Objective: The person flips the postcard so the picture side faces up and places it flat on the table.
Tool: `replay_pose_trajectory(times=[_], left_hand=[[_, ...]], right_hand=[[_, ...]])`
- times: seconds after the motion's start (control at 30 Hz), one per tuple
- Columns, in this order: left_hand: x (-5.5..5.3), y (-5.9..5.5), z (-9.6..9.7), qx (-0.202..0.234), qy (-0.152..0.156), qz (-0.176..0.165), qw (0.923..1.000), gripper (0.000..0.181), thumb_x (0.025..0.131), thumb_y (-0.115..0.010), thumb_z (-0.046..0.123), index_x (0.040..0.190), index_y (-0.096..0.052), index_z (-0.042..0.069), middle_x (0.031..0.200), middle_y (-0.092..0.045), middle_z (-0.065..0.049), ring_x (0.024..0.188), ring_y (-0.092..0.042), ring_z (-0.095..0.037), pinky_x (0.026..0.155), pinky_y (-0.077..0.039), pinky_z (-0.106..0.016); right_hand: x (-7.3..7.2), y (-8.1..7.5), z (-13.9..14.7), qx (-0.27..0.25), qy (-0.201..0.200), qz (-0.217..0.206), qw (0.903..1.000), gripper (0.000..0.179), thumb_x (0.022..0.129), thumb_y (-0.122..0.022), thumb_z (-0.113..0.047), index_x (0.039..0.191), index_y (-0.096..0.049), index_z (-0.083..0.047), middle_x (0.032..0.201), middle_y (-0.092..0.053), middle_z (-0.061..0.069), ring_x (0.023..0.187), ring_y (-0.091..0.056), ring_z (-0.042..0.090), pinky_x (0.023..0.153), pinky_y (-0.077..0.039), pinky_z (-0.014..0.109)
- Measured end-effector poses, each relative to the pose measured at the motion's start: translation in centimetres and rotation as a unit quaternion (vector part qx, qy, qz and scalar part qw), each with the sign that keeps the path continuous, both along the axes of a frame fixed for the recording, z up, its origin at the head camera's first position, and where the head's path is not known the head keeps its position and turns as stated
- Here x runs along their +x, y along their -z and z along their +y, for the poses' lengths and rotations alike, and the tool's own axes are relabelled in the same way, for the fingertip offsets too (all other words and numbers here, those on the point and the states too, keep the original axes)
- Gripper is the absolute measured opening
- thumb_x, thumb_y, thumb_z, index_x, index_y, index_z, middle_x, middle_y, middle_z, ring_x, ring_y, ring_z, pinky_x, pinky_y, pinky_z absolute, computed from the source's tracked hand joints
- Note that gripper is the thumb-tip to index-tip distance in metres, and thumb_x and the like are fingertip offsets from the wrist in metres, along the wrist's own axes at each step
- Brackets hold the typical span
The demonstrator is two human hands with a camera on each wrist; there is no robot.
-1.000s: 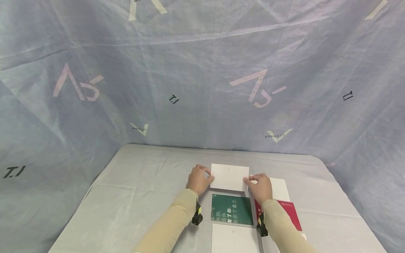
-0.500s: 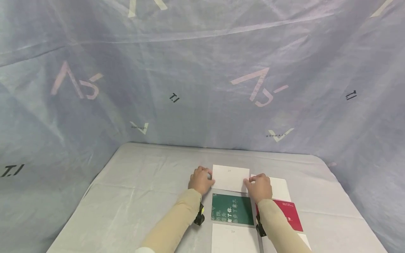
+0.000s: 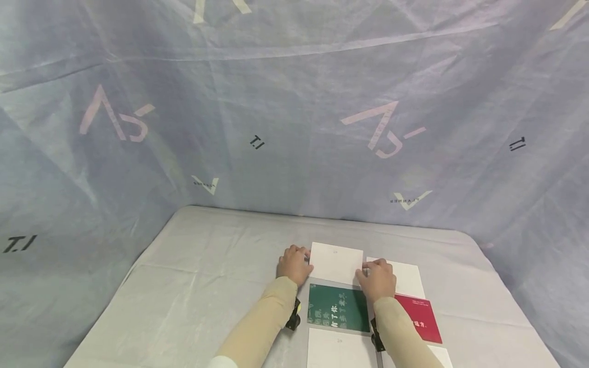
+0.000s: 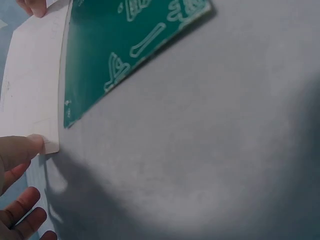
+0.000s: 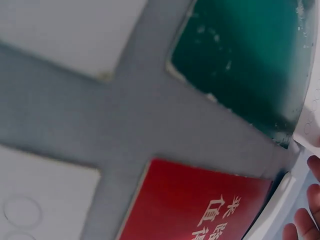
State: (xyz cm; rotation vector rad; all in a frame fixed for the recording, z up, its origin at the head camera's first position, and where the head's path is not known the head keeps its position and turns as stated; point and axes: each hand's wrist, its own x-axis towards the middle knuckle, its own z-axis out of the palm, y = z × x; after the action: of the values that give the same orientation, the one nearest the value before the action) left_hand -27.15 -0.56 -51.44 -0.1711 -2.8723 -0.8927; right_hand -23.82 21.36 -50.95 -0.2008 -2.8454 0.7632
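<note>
A white postcard, blank apart from small faint print, lies beyond the green postcard in the head view. At its left short edge, my left hand pinches it, thumb over the corner in the left wrist view, other fingers spread. My right hand has thumb and fingertips at the opposite edge. A narrow strip of grey cloth separates the white postcard from the green one, which carries pale lettering. In the right wrist view, only some fingers of my right hand show at the right border.
Right of the green card, a red postcard lies partly under my right forearm. Behind it is another white card. Nearer are a white card and one more white card. Patterned cloth hangs behind the grey-covered table.
The white postcard has shifted slightly right and a little nearer the green one, both hands staying at its edges. The head view has tilted slightly.
</note>
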Motion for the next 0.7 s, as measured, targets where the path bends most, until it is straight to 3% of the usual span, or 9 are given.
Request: replay_pose_trajectory(times=[0.2,0.7], left_hand=[[0.2,-0.2,0.3,-0.003,-0.004,0.003,1.0,0.023,0.085,-0.082,0.018,0.103,-0.074,0.007,0.11,-0.061,-0.013,0.108,-0.058,-0.033,0.09,-0.047,-0.05],[0.1,0.7,0.7,-0.036,-0.014,0.015,0.9991,0.024,0.084,-0.082,0.022,0.102,-0.077,0.008,0.108,-0.06,-0.011,0.106,-0.056,-0.03,0.088,-0.046,-0.047]], right_hand=[[-0.6,0.9,-0.1,0.04,0.006,0.014,0.9991,0.028,0.09,-0.07,-0.02,0.104,-0.075,0.004,0.111,-0.061,0.024,0.111,-0.053,0.042,0.087,-0.045,0.057],[-0.8,1.4,-0.1,0.042,0.026,0.027,0.9984,0.021,0.089,-0.071,-0.016,0.1,-0.075,0.001,0.109,-0.06,0.023,0.109,-0.052,0.041,0.086,-0.043,0.055]])
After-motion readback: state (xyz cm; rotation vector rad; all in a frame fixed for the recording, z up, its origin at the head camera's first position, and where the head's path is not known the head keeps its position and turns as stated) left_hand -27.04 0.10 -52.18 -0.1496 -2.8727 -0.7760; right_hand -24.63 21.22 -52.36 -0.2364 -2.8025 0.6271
